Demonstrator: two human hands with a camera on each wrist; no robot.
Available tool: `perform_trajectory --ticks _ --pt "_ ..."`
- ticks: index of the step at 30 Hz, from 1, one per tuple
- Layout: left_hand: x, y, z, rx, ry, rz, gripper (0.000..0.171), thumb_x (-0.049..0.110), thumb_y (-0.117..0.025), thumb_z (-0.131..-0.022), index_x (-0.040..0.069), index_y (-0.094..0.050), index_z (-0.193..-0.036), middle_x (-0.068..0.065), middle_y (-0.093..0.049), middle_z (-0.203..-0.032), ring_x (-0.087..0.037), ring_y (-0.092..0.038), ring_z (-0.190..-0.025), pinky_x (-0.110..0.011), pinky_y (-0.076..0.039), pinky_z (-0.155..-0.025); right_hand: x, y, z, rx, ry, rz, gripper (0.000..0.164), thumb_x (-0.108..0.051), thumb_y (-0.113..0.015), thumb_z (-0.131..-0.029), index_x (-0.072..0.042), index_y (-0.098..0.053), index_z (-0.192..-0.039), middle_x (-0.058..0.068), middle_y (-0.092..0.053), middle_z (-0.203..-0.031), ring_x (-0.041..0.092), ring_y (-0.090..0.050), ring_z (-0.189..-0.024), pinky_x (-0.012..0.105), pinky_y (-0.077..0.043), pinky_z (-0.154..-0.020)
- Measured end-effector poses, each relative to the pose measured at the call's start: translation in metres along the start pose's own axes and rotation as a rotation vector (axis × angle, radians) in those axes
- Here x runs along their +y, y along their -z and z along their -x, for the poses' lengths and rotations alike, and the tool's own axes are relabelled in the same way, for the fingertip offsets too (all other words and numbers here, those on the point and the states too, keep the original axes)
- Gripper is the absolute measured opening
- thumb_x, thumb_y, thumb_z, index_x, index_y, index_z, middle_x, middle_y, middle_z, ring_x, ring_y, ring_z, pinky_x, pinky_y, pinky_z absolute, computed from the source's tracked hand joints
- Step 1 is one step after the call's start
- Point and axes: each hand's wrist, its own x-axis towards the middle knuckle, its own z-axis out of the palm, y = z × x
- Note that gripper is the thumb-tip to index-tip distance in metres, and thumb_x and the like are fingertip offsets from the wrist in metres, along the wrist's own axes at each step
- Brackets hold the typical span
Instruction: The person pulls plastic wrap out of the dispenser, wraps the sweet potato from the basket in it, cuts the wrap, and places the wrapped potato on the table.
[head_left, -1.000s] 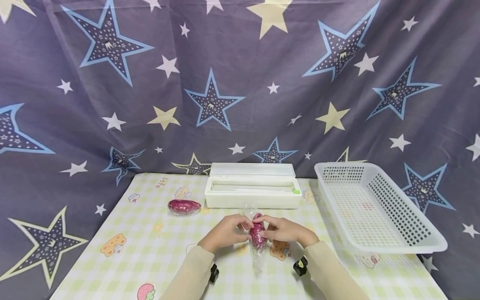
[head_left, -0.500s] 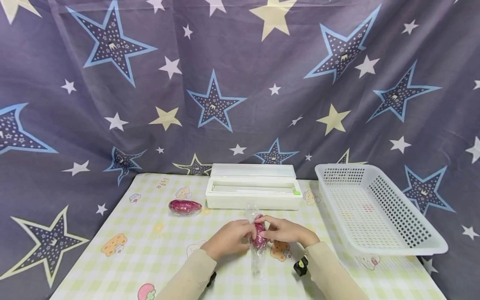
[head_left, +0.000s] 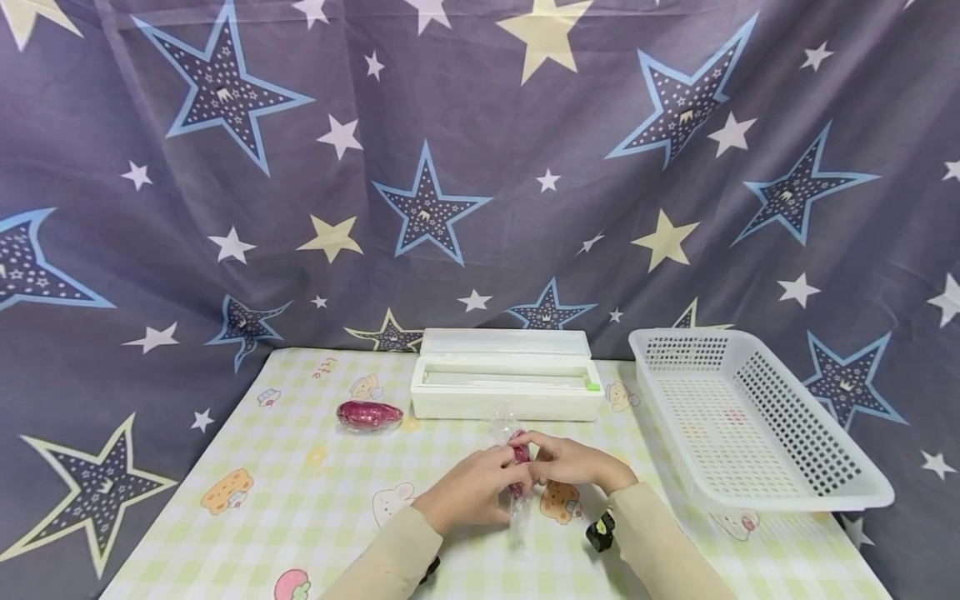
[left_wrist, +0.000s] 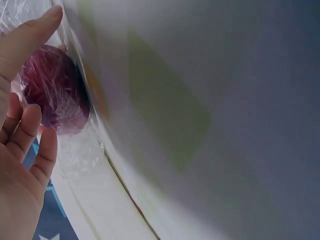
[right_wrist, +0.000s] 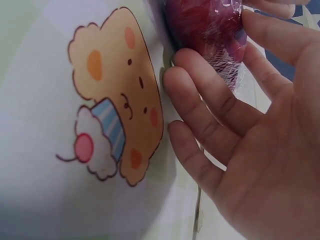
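Observation:
Between the hands lies an oblong purple-red vegetable [head_left: 521, 455] wrapped in cling film, its kind not plain. Loose clear film trails from both its ends. The right hand [head_left: 572, 463] holds it from the right, thumb and fingers on either side, as the right wrist view shows. From the left, the left hand [head_left: 480, 487] reaches over it with its fingers on the wrap. In the left wrist view, the left thumb [left_wrist: 35, 37] stretches out apart from the other fingers. Part of the vegetable is hidden beneath the left fingers.
Another film-wrapped purple-red vegetable [head_left: 369, 415] lies at the left. Behind the hands stands a white cling film box [head_left: 506, 405] with its lid up and a green slider at the right. A white plastic basket [head_left: 697, 454] stands at the right, near the star-patterned curtain [head_left: 480, 242].
The left hand has moved right and over the vegetable, covering more of it, and its thumb has come away toward the near film end. The right hand has stayed almost still.

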Motion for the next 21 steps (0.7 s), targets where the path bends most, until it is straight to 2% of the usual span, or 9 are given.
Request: perform_trajectory --ticks 4,9,11,14,17,21 --pt "0.0032 0.0000 0.0002 -0.012 0.001 0.000 0.036 0.030 -0.089 -0.073 0.027 -0.069 -0.102 0.012 -0.046 -0.093 -0.003 -0.037 -0.082 -0.020 -0.038 -0.076 0.0008 0.0003 -0.0003 -0.004 0.018 0.011 0.044 -0.033 -0.055 -0.101 -0.030 -0.049 -0.145 0.003 -0.064 -0.112 0.021 -0.064 -0.094 0.042 -0.050 -0.086" --pt "0.0042 -0.0005 -0.0005 0.012 0.052 0.050 0.020 0.024 -0.081 -0.080 0.026 -0.073 -0.099 0.013 -0.052 -0.095 -0.002 -0.044 -0.087 -0.019 -0.041 -0.082 0.0000 -0.0005 0.0004 0.001 0.022 0.008 0.043 -0.033 -0.057 -0.101 -0.030 -0.050 -0.144 0.003 -0.065 -0.102 0.024 -0.063 -0.089 0.041 -0.049 -0.081" --pt "0.0033 -0.0006 -0.0012 0.038 0.069 0.078 0.018 0.020 -0.080 -0.081 0.026 -0.074 -0.097 0.012 -0.056 -0.097 -0.002 -0.048 -0.091 -0.019 -0.043 -0.085 -0.0007 -0.0006 0.0009 0.010 0.018 0.014 0.043 -0.036 -0.058 -0.101 -0.031 -0.050 -0.142 0.002 -0.065 -0.103 0.023 -0.063 -0.089 0.041 -0.048 -0.081" --pt "0.0009 -0.0011 -0.0019 0.074 0.082 0.071 0.016 0.022 -0.080 -0.082 0.026 -0.072 -0.096 0.013 -0.060 -0.100 -0.003 -0.052 -0.095 -0.021 -0.044 -0.090 -0.0018 -0.0006 0.0012 0.016 0.025 0.011 0.041 -0.037 -0.059 -0.100 -0.032 -0.051 -0.141 0.002 -0.066 -0.106 0.024 -0.063 -0.091 0.042 -0.048 -0.082" --pt "-0.0023 -0.0016 -0.0021 0.080 0.092 0.062 0.016 0.023 -0.080 -0.083 0.025 -0.072 -0.097 0.012 -0.062 -0.104 -0.005 -0.054 -0.096 -0.022 -0.045 -0.091 -0.0022 0.0000 0.0009 0.014 0.029 0.002 0.041 -0.038 -0.059 -0.101 -0.031 -0.052 -0.140 0.003 -0.066 -0.108 0.024 -0.064 -0.092 0.042 -0.049 -0.082" --pt "-0.0053 -0.0007 -0.0030 0.079 0.143 0.091 0.015 0.027 -0.079 -0.087 0.025 -0.069 -0.098 0.012 -0.062 -0.107 -0.007 -0.054 -0.102 -0.024 -0.046 -0.093 -0.0005 0.0015 0.0004 0.010 0.038 -0.011 0.042 -0.036 -0.059 -0.100 -0.028 -0.052 -0.141 0.003 -0.065 -0.102 0.025 -0.063 -0.090 0.039 -0.050 -0.079"
